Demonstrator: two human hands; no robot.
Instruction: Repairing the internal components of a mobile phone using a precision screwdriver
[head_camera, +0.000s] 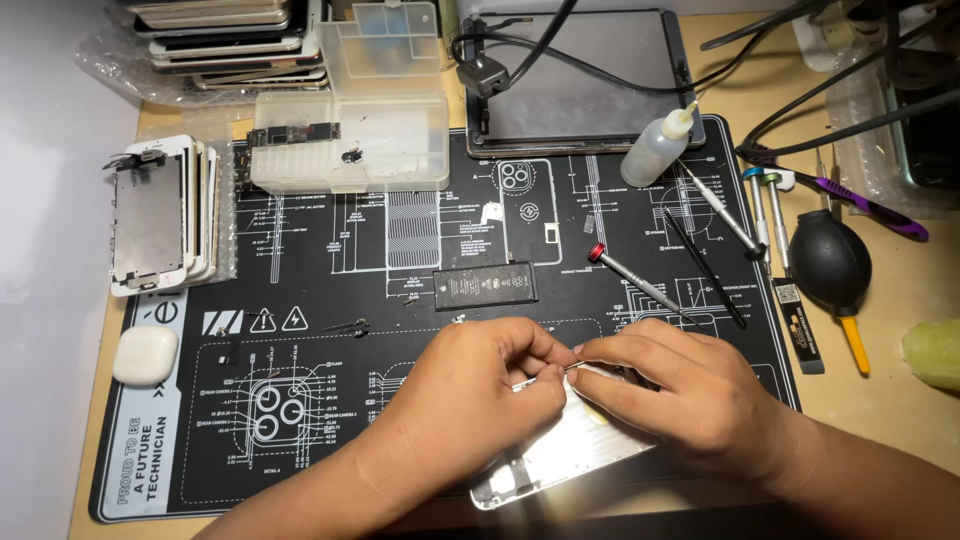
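My left hand (480, 390) and my right hand (675, 395) meet fingertip to fingertip over a silver phone housing (575, 450) lying on the black repair mat (330, 400). My left fingers pinch a small part at the housing's upper edge. My right fingers grip a thin metal tool (573, 366), likely tweezers, whose tip points at that same spot. Both hands cover most of the housing. A black phone battery (485, 285) lies on the mat just beyond my hands.
A red-capped screwdriver (635, 280) lies right of the battery, with more drivers, a black spudger and a black dust blower (830, 262) further right. A clear parts box (350, 140), squeeze bottle (655, 148), tablet and stacked phone screens (160, 215) line the back and left.
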